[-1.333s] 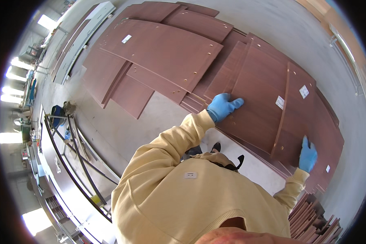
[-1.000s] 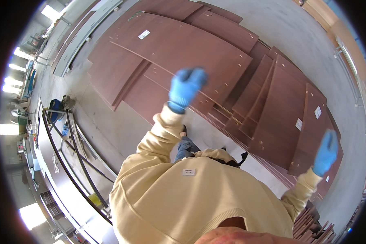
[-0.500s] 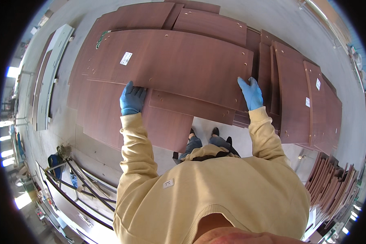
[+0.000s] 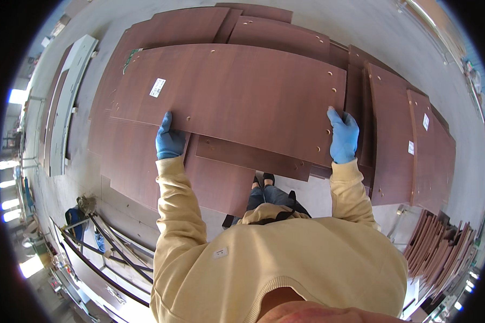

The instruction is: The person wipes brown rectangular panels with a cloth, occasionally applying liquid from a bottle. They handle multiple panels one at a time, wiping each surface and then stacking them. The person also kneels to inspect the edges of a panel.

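Observation:
A large brown wooden panel with drilled round holes and a white label lies over other panels in front of me. My left hand, in a blue glove, grips its near edge, thumb on top and the other fingers hidden below. At the panel's right end my right hand, gloved in blue too, is closed around the edge with its thumb on the upper face. Under the panel's near edge a narrower brown board shows, with a larger brown panel to its left.
More brown panels are stacked at the right, and others lie behind. Pale boards stand on the floor at far left. A dark metal frame is at lower left; several thin brown boards lean at lower right.
The gripped panel has shifted right and slightly toward me, with both hands moving along on it. My feet have come closer together.

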{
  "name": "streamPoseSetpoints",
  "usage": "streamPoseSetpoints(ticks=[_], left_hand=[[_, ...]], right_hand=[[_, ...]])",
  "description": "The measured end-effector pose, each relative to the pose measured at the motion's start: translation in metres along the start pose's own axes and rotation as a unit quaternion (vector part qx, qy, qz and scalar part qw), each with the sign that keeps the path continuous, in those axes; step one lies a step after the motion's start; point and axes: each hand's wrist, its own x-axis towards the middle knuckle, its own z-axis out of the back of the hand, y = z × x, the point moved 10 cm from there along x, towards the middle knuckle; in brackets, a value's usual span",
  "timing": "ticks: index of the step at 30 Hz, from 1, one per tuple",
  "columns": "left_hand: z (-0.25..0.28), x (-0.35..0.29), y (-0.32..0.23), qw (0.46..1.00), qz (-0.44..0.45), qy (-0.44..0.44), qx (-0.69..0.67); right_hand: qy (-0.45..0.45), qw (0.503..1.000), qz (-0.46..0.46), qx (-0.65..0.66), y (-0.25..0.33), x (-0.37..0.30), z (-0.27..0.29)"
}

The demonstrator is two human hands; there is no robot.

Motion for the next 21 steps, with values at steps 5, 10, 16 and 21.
streamPoseSetpoints(ticks=[5, 10, 16, 21], left_hand=[[-0.017, -0.030, -0.069, 0.986, -0.159, 0.051, 0.013], [0.042, -0.108, -0.189, 0.961, -0.273, 0.032, -0.004], [0.153, -0.198, -0.298, 0.951, -0.307, 0.037, -0.017], [0.331, -0.256, -0.361, 0.941, -0.330, -0.063, -0.037]], right_hand=[[0.029, 0.998, 0.024, -0.051, 0.010, -0.019, -0.008], [0.052, 0.997, 0.025, 0.047, 0.025, -0.100, -0.076], [0.100, 0.990, 0.070, 0.065, 0.006, -0.210, -0.166], [0.185, 0.977, 0.048, 0.094, -0.018, -0.330, -0.256]])
